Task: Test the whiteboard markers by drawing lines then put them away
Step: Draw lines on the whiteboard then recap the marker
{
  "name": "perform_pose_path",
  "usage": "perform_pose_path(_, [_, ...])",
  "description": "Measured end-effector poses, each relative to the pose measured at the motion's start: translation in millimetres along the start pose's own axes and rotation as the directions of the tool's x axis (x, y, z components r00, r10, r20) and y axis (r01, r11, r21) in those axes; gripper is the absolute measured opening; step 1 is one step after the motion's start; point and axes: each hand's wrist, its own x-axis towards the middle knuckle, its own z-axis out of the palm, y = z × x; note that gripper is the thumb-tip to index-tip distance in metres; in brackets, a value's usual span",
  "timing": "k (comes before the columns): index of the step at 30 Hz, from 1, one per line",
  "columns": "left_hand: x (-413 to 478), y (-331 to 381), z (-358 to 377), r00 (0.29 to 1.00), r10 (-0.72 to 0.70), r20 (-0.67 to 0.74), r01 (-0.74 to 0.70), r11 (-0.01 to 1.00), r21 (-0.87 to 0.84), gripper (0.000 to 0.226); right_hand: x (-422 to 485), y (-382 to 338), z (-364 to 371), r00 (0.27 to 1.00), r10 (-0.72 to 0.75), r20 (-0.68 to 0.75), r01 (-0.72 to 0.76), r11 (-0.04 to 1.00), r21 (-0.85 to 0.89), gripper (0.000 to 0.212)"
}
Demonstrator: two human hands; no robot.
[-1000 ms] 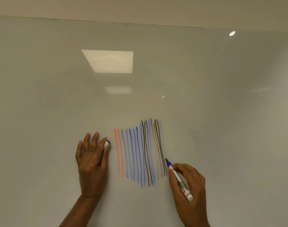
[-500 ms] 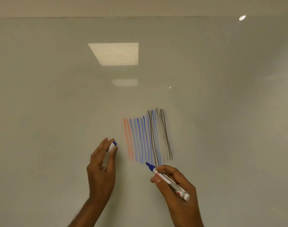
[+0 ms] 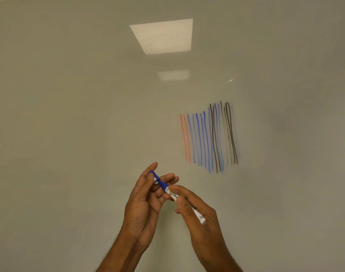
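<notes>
My right hand (image 3: 199, 218) grips a white whiteboard marker (image 3: 198, 217) with a blue front end, its tip pointing up and left. My left hand (image 3: 146, 201) pinches the blue cap (image 3: 154, 176) between thumb and fingers. The marker's blue tip meets the cap's mouth in front of the whiteboard (image 3: 69, 114). Several vertical test lines (image 3: 209, 138) in red, blue and black sit on the board, up and right of both hands.
The glossy whiteboard fills the whole view. A bright ceiling light reflection (image 3: 163, 36) shows near its top, with a fainter one (image 3: 173, 75) below it. No tray or marker holder is in view.
Both hands left the board and came together below and left of the lines. The marker tip now meets the cap held by my left hand. The view shifted left.
</notes>
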Motion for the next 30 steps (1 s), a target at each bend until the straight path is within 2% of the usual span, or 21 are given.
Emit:
perform_pose_path(2, [-4.4, 0.7, -3.6, 1.0, -0.017, -0.001, 0.017, 1.0, -0.017, 0.034, -1.5, 0.3, 5.3, 1.0, -0.005, 0.014, 0.004, 0.999, 0.034, 0.024])
perform_pose_path(7, [-12.8, -2.2, -12.7, 0.999, -0.051, 0.005, 0.05, 0.999, 0.018, 0.032, -5.6, 7.1, 17.1, 1.0, -0.013, -0.019, 0.014, 0.997, 0.071, 0.034])
perform_pose_path(10, [-15.9, -4.4, -17.8, 0.998, -0.056, -0.009, 0.056, 0.998, 0.001, 0.031, -7.1, 11.5, 22.0, 0.998, -0.011, -0.065, 0.017, 0.996, 0.087, 0.026])
perform_pose_path(15, [-19.9, -7.3, -26.6, 0.999, -0.031, -0.033, 0.032, 0.999, 0.013, 0.029, -10.5, 20.1, 32.0, 0.994, 0.011, -0.112, 0.001, 0.995, 0.101, 0.026])
perform_pose_path(20, [-20.7, -1.8, -43.5, 0.998, -0.054, -0.041, 0.056, 0.998, 0.042, 0.03, -14.6, 25.2, 44.9, 0.996, 0.032, -0.08, -0.02, 0.989, 0.144, 0.026])
perform_pose_path(25, [-33.3, -0.9, -81.8, 0.998, -0.006, -0.057, 0.019, 0.972, 0.232, 0.031, -23.9, 40.8, 50.5, 0.994, 0.077, -0.078, -0.069, 0.992, 0.105, 0.014])
perform_pose_path(30, [-52.0, -4.0, -136.9, 0.989, 0.081, -0.126, -0.005, 0.861, 0.509, 0.035, -41.7, 66.5, 66.8, 0.981, 0.124, 0.147, -0.116, 0.991, -0.064, 0.017])
